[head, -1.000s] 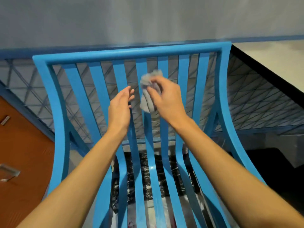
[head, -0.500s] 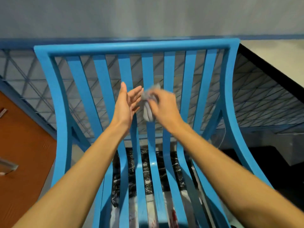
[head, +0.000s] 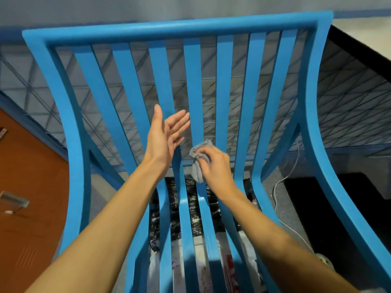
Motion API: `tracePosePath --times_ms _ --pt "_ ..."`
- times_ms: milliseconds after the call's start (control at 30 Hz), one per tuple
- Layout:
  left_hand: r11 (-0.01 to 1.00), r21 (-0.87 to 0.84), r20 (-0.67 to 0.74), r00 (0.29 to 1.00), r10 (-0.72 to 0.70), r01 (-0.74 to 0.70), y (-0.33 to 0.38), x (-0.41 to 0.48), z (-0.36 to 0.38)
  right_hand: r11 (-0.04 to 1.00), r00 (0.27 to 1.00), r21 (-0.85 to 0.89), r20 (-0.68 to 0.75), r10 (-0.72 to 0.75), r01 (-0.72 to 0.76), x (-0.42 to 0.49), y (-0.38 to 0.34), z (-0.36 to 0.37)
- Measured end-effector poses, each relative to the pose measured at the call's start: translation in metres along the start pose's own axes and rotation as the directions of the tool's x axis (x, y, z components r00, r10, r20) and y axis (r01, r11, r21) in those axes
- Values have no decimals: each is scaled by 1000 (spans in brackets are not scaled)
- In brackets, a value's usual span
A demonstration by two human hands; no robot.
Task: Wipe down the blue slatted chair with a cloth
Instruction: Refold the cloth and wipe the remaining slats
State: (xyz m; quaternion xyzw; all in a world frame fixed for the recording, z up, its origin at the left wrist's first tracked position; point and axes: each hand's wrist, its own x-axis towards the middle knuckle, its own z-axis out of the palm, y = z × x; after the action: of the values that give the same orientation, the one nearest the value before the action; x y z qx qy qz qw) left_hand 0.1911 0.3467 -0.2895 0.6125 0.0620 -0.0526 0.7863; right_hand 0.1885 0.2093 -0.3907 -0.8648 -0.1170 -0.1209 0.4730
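Head view on my feed is pretty much all blue slatted chair: it fills the frame from the top rail near the upper edge down to the seat slats at the bottom, with the two curved side pieces bowing out left and right. Behind the back slats I can see a wire mesh panel, and there's an orange surface in the lower left of the frame. Under the seat slats, low centre, sits some crinkly black plastic. Both bare forearms come up from the bottom corners. The left hand is at frame centre in front of the third slat from the left, held flat with fingers straight and palm turned toward the right, holding nothing; can't tell if it's actually touching the slat. The right hand is just below and right of it, fingers curled, pinching a bunched grey cloth against the middle slat, low on the backrest. A thin white cable trails down the right side.
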Motion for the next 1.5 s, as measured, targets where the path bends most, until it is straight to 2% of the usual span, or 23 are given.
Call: tracePosePath --times_ms 133,200,267,333,367,433,500,533,600,667,733,800,867,933,967,1033,1100,1133,1233,1367,1500 --pt "999 39 -10 999 -36 36 -20 -8 -2 990 983 -38 116 142 -138 -33 36 21" --pt "993 101 -5 998 -61 61 -29 -13 -1 964 946 -89 186 264 -251 -52 54 31" --pt "967 236 -16 995 -99 100 -37 -17 -2 924 895 -186 245 373 -335 -63 62 37" --pt "912 388 -50 991 -127 136 -41 -22 -7 891 844 -323 330 422 -319 -53 52 33" --pt "894 432 -81 992 -92 119 -40 -24 -13 891 833 -360 372 409 -276 -40 37 27" --pt "865 503 -190 976 105 5 -31 -29 -24 934 886 -319 371 279 -161 -6 -7 7" --pt "760 634 -280 875 396 -141 -10 -32 -35 974 970 -227 242 33 24 32 -61 -15" --pt "697 688 -273 818 506 -202 2 -32 -38 975 983 -184 155 -96 124 49 -87 -24" --pt "579 755 -197 737 646 -306 26 -27 -39 946 954 -123 9 -300 299 83 -129 -35" --pt "495 793 -142 682 717 -355 41 -19 -40 911 914 -125 -50 -402 394 114 -151 -35" --pt "552 748 -186 682 707 -369 50 -10 -44 893 899 -155 -58 -435 422 125 -150 -26" --pt "695 623 -265 739 620 -359 49 -7 -49 901 908 -129 -18 -420 414 107 -131 -17" --pt "767 551 -298 781 549 -328 43 -9 -51 913 922 -132 82 -378 387 77 -107 -10" --pt "847 431 -321 825 465 -310 49 -10 -53 885 900 -193 196 -388 424 70 -102 -15" --pt "888 357 -331 851 409 -288 56 -9 -55 871 894 -216 191 -406 442 80 -111 -20" --pt "940 256 -333 893 304 -224 69 -5 -57 853 885 -237 90 -457 465 114 -143 -31" --pt "964 197 -308 922 235 -180 73 -7 -61 845 866 -246 -41 -499 475 140 -170 -41" --pt "969 173 -288 932 221 -176 70 -10 -62 840 861 -253 -50 -506 479 145 -174 -42" --pt "964 152 -249 935 252 -219 65 -15 -57 841 874 -261 26 -485 475 127 -147 -34" --pt "966 103 -273 927 258 -238 63 -12 -57 916 929 -158 79 -361 369 80 -95 -13" --pt "964 107 -268 927 262 -241 55 -12 -61 961 965 -148 156 -211 234 42 -53 15"
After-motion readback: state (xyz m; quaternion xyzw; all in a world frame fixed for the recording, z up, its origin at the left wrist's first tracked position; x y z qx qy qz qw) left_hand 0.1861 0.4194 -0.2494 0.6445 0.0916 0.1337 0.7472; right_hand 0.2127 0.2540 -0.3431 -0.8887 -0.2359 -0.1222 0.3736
